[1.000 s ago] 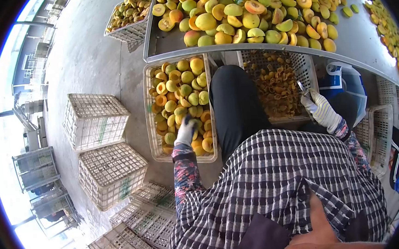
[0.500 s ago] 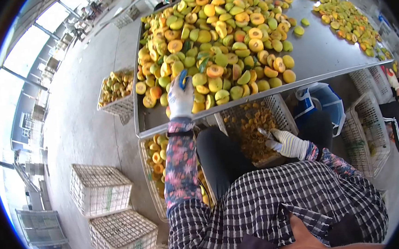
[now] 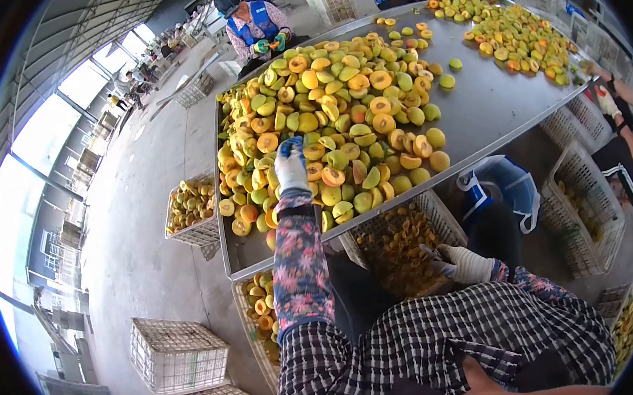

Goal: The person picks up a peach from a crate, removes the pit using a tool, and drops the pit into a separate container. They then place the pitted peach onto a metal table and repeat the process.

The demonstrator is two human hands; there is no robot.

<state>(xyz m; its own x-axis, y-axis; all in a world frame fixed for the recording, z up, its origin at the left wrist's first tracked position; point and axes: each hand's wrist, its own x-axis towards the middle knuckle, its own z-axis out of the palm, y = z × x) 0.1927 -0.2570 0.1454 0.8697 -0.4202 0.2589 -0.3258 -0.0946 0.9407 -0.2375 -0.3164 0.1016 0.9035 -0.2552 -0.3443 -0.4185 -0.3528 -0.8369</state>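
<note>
My left hand [image 3: 291, 166], in a white glove with blue fingertips, reaches onto a big pile of peaches [image 3: 338, 93], many cut in half with orange flesh and pits showing. Its fingers curl down among the fruit; what lies under them is hidden. Low over a crate [image 3: 447, 221] of small brown pieces that look like pits [image 3: 393, 243], my right hand [image 3: 469, 263] wears a pale striped glove. It is closed around a grey metal hand tool [image 3: 438, 259], of a kind I cannot make out. The pile rests on a metal table [image 3: 465, 125].
More fruit [image 3: 521, 33] lies at the table's far right. Fruit crates [image 3: 192, 206] stand left of the table and under its edge [image 3: 262, 311]. A blue bucket [image 3: 506, 184] is near my knee. A co-worker [image 3: 257, 25] sits across, others at right. Stacked crates [image 3: 181, 354] stand on the floor.
The view has tilted up, bringing co-workers across the table into sight. My left hand has moved farther into the pile. My right hand stays over the pit crate with the tool.
</note>
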